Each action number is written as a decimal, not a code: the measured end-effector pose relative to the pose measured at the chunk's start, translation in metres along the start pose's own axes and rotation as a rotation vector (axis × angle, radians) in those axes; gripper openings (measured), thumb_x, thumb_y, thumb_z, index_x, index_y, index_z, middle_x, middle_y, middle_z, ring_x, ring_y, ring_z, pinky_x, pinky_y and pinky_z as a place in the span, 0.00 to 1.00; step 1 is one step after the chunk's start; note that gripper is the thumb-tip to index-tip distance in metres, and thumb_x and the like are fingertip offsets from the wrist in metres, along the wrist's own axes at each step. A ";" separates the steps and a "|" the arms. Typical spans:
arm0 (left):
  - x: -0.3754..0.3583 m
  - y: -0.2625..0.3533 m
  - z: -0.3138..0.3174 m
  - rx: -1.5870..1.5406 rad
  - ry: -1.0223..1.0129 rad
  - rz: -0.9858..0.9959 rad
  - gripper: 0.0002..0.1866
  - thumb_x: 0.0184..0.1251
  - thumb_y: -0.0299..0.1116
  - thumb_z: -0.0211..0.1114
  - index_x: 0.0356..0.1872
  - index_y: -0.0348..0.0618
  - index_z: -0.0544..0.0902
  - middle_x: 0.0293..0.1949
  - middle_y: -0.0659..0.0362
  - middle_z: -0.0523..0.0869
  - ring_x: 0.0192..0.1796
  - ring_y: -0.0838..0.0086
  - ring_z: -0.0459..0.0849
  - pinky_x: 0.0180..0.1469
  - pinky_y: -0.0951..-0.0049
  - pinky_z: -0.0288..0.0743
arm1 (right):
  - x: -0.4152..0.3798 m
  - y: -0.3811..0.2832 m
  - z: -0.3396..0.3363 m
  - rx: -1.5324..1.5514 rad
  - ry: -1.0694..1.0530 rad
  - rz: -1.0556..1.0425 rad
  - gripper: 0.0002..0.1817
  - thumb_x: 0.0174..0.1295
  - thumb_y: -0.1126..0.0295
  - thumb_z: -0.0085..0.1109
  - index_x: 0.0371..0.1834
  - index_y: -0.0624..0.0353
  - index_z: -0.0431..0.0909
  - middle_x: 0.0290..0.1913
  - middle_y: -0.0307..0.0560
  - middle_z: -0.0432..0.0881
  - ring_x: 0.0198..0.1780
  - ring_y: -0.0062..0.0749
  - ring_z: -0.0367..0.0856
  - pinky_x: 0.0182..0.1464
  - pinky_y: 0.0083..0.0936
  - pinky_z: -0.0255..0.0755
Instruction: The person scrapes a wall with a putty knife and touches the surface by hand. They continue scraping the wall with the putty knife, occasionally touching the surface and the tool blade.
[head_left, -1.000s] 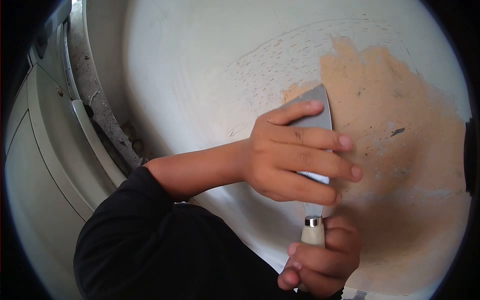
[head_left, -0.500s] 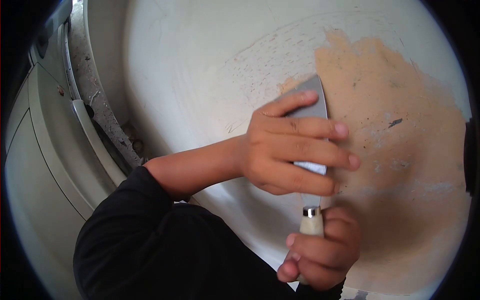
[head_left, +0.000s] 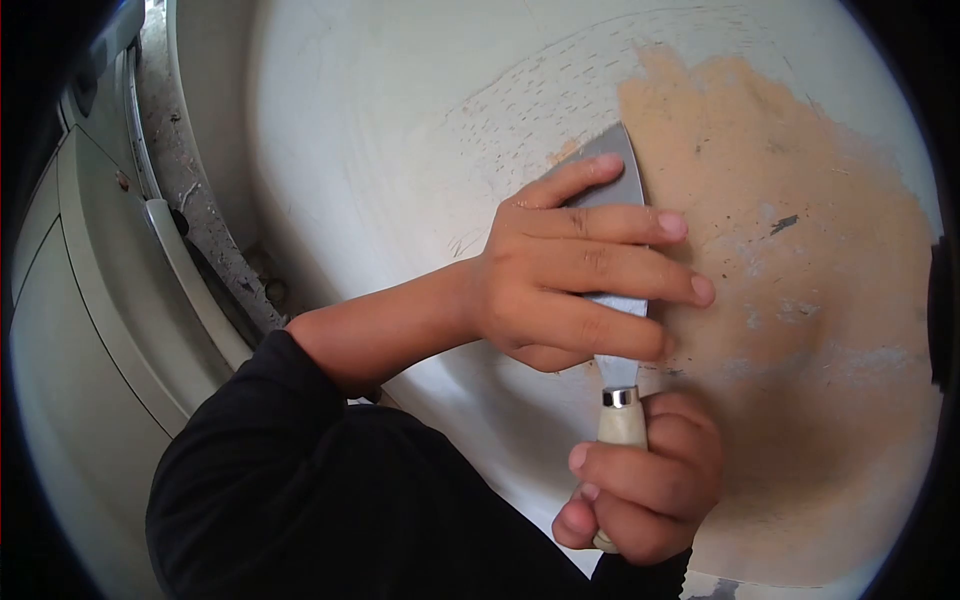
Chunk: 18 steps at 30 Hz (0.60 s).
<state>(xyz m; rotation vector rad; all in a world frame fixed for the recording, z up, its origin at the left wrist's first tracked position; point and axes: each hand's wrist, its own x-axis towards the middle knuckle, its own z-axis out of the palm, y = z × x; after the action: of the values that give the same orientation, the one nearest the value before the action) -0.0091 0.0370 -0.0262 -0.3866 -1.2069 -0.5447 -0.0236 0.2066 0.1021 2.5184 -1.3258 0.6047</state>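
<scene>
A metal scraper blade (head_left: 622,185) lies against a pale, curved panel (head_left: 380,120), its tip at the left edge of a tan, filler-like patch (head_left: 740,150). Spread across the blade is my left hand (head_left: 575,275), palm down, fingers stretched to the right and some fingertips past the blade's edge; its thumb is mostly hidden. Below it, my right hand (head_left: 655,480) is wrapped round the scraper's light handle (head_left: 622,425), just under a shiny metal collar.
At the left stands a light-coloured vehicle body (head_left: 110,290) with a rail-like trim piece (head_left: 190,270). Between it and the panel, a strip of littered floor (head_left: 185,170) shows. Scratches and short marks cover the panel left of the patch. A dark object (head_left: 940,315) sits at the right edge.
Both hands and the scraper have shifted slightly upward in view. The patch also appears a little higher. My grip on the handle looks the same.
</scene>
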 end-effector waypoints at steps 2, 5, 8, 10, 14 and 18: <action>-0.001 0.000 0.001 -0.005 -0.014 0.023 0.09 0.70 0.31 0.63 0.38 0.62 0.90 0.54 0.62 0.92 0.71 0.57 0.80 0.83 0.50 0.48 | 0.002 0.001 0.002 -0.013 -0.031 -0.027 0.11 0.59 0.64 0.70 0.32 0.50 0.74 0.39 0.38 0.86 0.20 0.23 0.66 0.22 0.23 0.65; -0.001 -0.002 -0.004 -0.002 -0.034 -0.004 0.11 0.69 0.30 0.61 0.37 0.60 0.90 0.55 0.59 0.92 0.71 0.56 0.80 0.84 0.51 0.47 | 0.002 -0.003 0.008 -0.015 0.031 0.089 0.12 0.58 0.65 0.71 0.32 0.51 0.74 0.37 0.39 0.86 0.20 0.25 0.68 0.22 0.25 0.65; -0.001 -0.006 -0.011 0.004 -0.068 -0.030 0.12 0.68 0.29 0.59 0.38 0.58 0.90 0.56 0.56 0.91 0.71 0.55 0.80 0.84 0.52 0.46 | 0.013 0.000 0.010 0.016 0.006 0.097 0.13 0.54 0.70 0.73 0.32 0.53 0.73 0.37 0.43 0.85 0.20 0.29 0.71 0.22 0.27 0.65; -0.003 -0.007 -0.021 0.014 -0.112 -0.028 0.13 0.69 0.29 0.57 0.39 0.55 0.91 0.58 0.55 0.90 0.71 0.54 0.80 0.84 0.52 0.46 | 0.004 0.003 0.016 -0.013 0.006 0.046 0.13 0.54 0.71 0.73 0.32 0.53 0.73 0.38 0.43 0.85 0.21 0.30 0.71 0.23 0.27 0.66; -0.002 0.005 -0.037 -0.097 -0.227 -0.015 0.12 0.70 0.30 0.58 0.40 0.54 0.91 0.58 0.55 0.90 0.70 0.55 0.81 0.84 0.51 0.47 | 0.009 -0.019 0.022 -0.129 -0.057 -0.027 0.12 0.54 0.73 0.71 0.33 0.55 0.74 0.37 0.44 0.85 0.22 0.32 0.73 0.23 0.28 0.67; 0.006 -0.009 -0.029 -0.052 -0.195 -0.076 0.08 0.65 0.29 0.66 0.40 0.52 0.91 0.61 0.55 0.88 0.71 0.54 0.79 0.83 0.51 0.48 | 0.007 -0.001 0.027 -0.157 0.044 -0.036 0.11 0.55 0.74 0.69 0.33 0.55 0.74 0.38 0.44 0.85 0.24 0.33 0.76 0.24 0.28 0.69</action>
<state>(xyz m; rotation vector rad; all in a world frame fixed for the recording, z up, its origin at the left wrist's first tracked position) 0.0096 0.0126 -0.0300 -0.4475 -1.4019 -0.6161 -0.0128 0.1917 0.0808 2.3842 -1.2579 0.5231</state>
